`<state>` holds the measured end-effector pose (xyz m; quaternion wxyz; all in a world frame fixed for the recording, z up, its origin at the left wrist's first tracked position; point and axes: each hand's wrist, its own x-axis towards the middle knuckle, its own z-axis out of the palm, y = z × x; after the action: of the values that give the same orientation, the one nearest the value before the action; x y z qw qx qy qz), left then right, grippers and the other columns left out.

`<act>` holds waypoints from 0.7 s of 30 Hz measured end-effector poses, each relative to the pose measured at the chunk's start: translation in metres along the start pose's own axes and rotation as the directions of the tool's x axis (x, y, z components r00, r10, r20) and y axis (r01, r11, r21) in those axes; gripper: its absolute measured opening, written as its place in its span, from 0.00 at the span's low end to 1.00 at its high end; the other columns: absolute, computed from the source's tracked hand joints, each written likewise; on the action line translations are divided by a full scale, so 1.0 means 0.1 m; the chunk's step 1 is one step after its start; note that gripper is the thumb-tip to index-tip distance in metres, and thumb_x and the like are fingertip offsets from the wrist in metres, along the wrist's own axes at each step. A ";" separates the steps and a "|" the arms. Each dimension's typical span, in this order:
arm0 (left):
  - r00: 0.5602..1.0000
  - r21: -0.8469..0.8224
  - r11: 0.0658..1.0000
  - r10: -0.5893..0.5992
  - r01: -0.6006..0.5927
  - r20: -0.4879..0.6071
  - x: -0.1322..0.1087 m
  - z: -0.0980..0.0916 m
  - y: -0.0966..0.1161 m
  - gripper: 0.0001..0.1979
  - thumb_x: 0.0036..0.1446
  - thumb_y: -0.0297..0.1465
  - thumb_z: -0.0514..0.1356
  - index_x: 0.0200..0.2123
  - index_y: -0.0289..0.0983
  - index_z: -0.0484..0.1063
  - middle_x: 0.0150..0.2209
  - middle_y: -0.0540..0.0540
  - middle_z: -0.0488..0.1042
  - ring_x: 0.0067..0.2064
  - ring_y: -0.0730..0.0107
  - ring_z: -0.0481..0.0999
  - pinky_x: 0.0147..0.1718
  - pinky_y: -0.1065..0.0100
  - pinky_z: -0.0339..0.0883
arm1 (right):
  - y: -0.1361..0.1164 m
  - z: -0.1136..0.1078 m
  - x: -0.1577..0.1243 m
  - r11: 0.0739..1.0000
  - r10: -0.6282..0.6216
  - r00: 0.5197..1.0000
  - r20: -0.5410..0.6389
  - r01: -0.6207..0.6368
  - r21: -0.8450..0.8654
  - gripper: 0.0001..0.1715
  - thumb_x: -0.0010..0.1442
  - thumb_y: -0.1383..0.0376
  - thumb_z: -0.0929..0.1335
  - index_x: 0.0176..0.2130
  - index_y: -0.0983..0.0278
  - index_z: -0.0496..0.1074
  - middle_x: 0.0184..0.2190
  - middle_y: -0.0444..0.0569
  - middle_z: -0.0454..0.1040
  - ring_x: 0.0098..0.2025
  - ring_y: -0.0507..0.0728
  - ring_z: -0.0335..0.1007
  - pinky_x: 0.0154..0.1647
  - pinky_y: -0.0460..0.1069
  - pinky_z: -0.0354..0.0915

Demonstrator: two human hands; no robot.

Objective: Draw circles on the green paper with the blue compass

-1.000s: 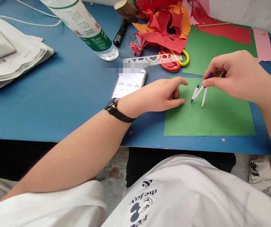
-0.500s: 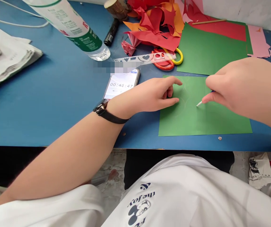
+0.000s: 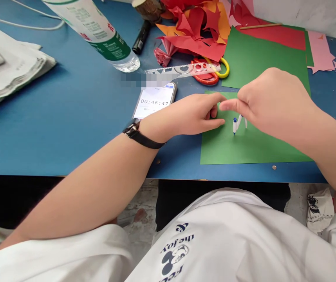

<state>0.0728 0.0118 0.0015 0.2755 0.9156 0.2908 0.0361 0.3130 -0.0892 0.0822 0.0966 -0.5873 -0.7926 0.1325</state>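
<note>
A sheet of green paper (image 3: 262, 150) lies on the blue table. My left hand (image 3: 201, 113) rests at its left edge, thumb and index finger spread, the other fingers curled, with nothing held. Above the sheet, my right hand (image 3: 269, 100) is closed around the top of a white-and-blue drawing compass (image 3: 235, 126). Both compass legs point down at the paper; the hand hides the upper part. The right thumb is close to the left index fingertip.
A phone (image 3: 154, 101) showing a timer and a clear ruler (image 3: 182, 70) lie beyond my left forearm. Red-and-yellow scissors (image 3: 207, 76), paper scraps (image 3: 193, 43) and more green paper (image 3: 262, 58) are behind. A bottle (image 3: 109, 39), black marker (image 3: 141, 37) and newspapers (image 3: 9, 74) are further left.
My right hand has moved left and turned, bringing the compass's blue-tipped leg into view. My left hand has kept its place on the sheet. The whole view has shifted slightly.
</note>
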 end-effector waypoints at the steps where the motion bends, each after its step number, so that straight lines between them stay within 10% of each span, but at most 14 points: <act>1: 1.000 0.002 1.000 0.000 0.000 0.003 0.00 0.00 0.00 0.22 0.72 0.49 0.66 0.63 0.47 0.82 0.42 0.47 0.84 0.40 0.55 0.81 0.42 0.58 0.69 | -0.06 -0.03 0.05 0.988 0.111 0.994 0.015 -0.109 -0.105 0.41 0.86 0.38 0.69 0.27 0.58 0.65 0.22 0.54 0.61 0.45 0.69 0.83 0.50 0.59 0.74; 5: 1.000 0.005 1.000 0.019 -0.019 0.015 0.00 -0.01 0.02 0.31 0.73 0.48 0.65 0.74 0.46 0.80 0.42 0.48 0.85 0.40 0.56 0.81 0.42 0.60 0.70 | -0.21 -0.10 0.05 0.930 0.249 0.968 0.001 -0.239 -0.281 0.43 0.88 0.35 0.63 0.30 0.59 0.68 0.23 0.54 0.62 0.37 0.69 0.78 0.42 0.59 0.69; 14: 1.000 0.040 0.999 -0.017 0.017 0.018 0.01 0.01 0.02 0.34 0.76 0.47 0.64 0.77 0.40 0.79 0.44 0.46 0.86 0.42 0.54 0.84 0.47 0.60 0.73 | 0.36 -0.06 -0.48 0.959 -0.156 0.987 -0.048 0.139 -0.245 0.45 0.83 0.34 0.74 0.24 0.57 0.67 0.16 0.43 0.51 0.20 0.53 0.42 0.28 0.55 0.52; 21: 0.998 0.053 0.997 -0.051 0.048 0.038 0.00 -0.01 0.03 0.36 0.75 0.49 0.63 0.78 0.41 0.79 0.44 0.46 0.85 0.42 0.55 0.83 0.47 0.60 0.72 | -0.01 -0.36 -0.27 0.821 0.340 0.933 0.117 -0.234 -0.521 0.44 0.79 0.50 0.82 0.21 0.57 0.63 0.17 0.45 0.56 0.22 0.55 0.48 0.34 0.56 0.49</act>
<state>0.0741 0.0105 0.0036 0.2579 0.9155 0.3088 0.0037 0.3311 -0.1114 0.1168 -0.1617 -0.6883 -0.7071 -0.0038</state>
